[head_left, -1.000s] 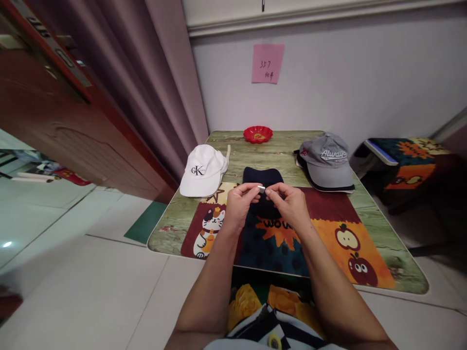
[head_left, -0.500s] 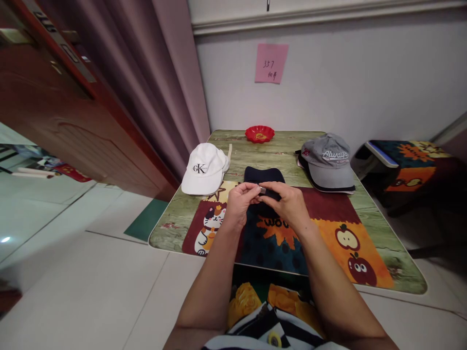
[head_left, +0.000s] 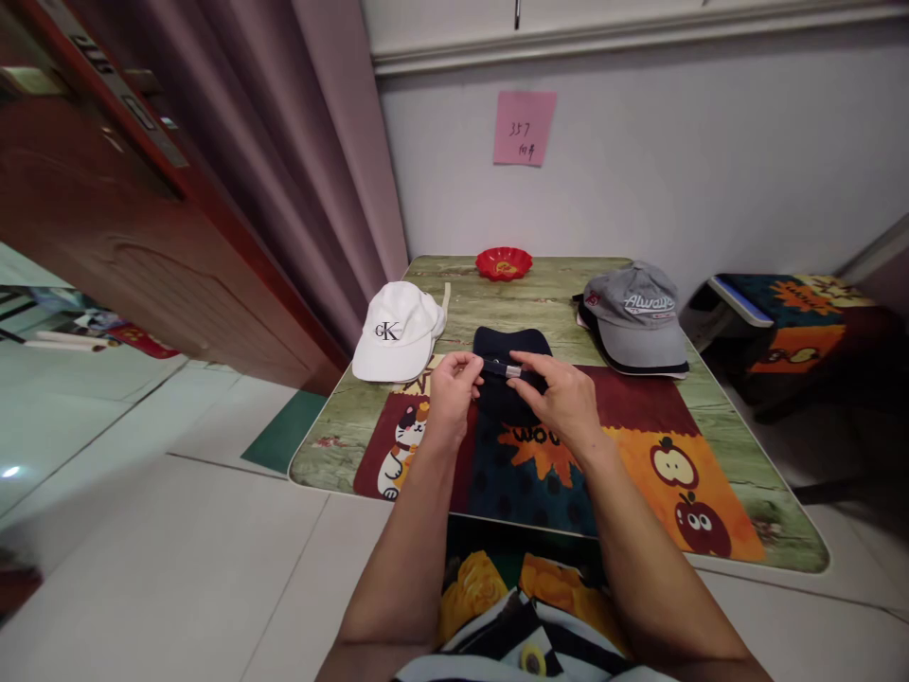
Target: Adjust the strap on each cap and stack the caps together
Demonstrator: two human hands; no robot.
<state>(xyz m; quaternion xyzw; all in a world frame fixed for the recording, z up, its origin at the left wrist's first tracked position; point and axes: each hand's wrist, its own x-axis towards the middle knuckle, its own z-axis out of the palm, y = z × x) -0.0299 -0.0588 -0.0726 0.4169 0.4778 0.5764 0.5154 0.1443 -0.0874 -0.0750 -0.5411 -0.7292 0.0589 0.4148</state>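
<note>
A dark navy cap [head_left: 512, 340] lies on the patterned mat, its brim pointing away from me. Across its near side runs the cap's back strap [head_left: 493, 367], with a silver metal buckle [head_left: 512, 371]. My left hand [head_left: 454, 384] pinches the strap's left part between thumb and fingertips. At the buckle, my right hand [head_left: 558, 390] is closed with thumb below and fingers above, gripping the strap. My right fingers cover part of the cap.
A white cap [head_left: 398, 332] sits left on the table, stacked grey and black caps [head_left: 635, 317] right. A red scalloped dish [head_left: 504, 263] stands at the back. The mat [head_left: 529, 493] covers the table's near part. A stool [head_left: 802, 322] stands right, a wooden door [head_left: 142, 246] left.
My left hand has moved left, away from my right hand, with the strap's end. More strap and the whole buckle now show between my hands.
</note>
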